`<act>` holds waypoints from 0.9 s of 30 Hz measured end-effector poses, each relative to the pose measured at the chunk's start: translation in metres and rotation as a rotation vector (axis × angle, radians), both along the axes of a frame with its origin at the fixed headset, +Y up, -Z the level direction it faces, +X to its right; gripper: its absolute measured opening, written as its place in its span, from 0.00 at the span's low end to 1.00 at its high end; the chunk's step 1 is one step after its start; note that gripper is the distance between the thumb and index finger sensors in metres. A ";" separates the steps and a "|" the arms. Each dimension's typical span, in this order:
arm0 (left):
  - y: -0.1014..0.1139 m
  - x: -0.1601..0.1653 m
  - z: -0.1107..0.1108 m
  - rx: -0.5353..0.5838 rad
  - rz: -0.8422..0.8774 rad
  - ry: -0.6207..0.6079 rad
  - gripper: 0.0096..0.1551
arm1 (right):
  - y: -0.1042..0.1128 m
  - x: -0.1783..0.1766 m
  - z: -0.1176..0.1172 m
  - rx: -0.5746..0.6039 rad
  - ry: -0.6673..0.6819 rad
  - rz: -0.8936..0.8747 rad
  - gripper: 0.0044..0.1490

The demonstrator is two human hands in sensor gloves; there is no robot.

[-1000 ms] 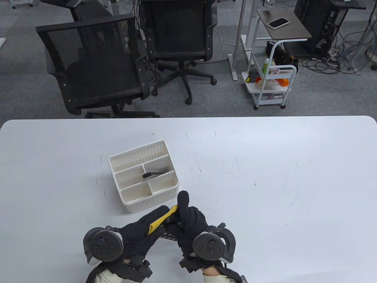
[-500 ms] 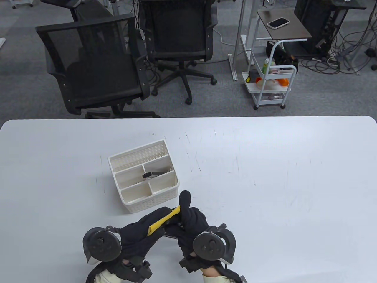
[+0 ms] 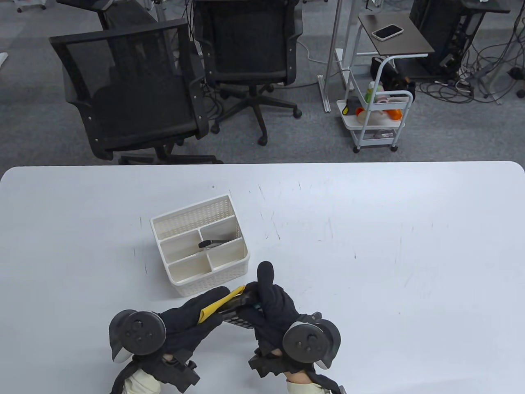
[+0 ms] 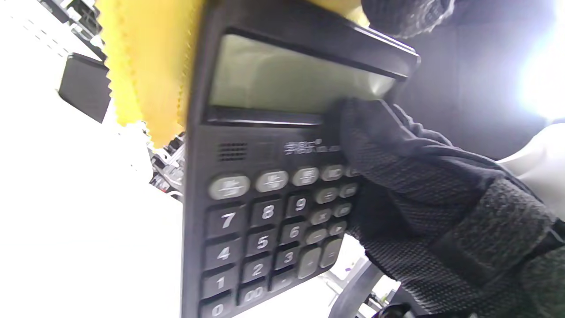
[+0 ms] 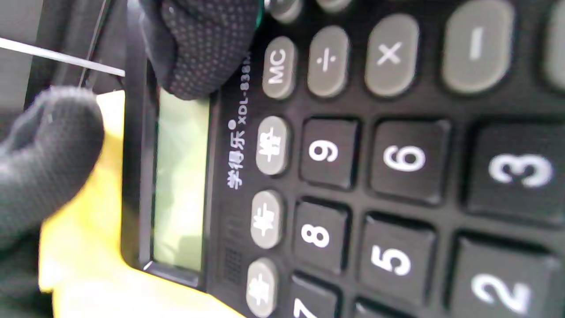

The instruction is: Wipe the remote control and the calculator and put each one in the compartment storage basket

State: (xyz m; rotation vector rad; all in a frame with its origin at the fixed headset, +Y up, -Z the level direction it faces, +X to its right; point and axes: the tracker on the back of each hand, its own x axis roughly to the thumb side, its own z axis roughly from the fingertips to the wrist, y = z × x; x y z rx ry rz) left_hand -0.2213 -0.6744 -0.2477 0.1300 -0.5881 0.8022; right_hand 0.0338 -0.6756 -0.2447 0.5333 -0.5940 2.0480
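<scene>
The right hand [image 3: 272, 303] grips the calculator [image 3: 240, 314] above the table, near the basket [image 3: 199, 245]. The left hand [image 3: 192, 322] pinches the yellow cloth [image 3: 217, 307]. The calculator looks hard, light and smooth; hold its sides.

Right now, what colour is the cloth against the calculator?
Yellow. The cloth shows best in the left wrist view, behind the black calculator.

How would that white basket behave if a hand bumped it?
The basket looks like thin perforated plastic, so probably light and apt to slide on the smooth table. Its broad base suggests it would scoot rather than tip. Only the remote control weighs it down.
</scene>
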 end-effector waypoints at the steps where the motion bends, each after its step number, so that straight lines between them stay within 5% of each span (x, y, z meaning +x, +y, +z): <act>1: -0.001 -0.001 -0.001 -0.009 0.010 0.000 0.30 | 0.001 0.002 0.000 -0.002 0.001 -0.018 0.58; 7: -0.008 -0.004 -0.005 -0.117 0.174 -0.066 0.32 | -0.001 0.010 -0.003 -0.044 0.039 -0.172 0.53; 17: -0.011 0.001 -0.004 -0.164 0.207 -0.125 0.36 | -0.012 0.013 -0.009 -0.168 0.123 -0.402 0.48; 27: -0.010 0.003 -0.004 -0.129 0.213 -0.042 0.37 | -0.011 0.005 -0.006 -0.162 0.161 -0.380 0.42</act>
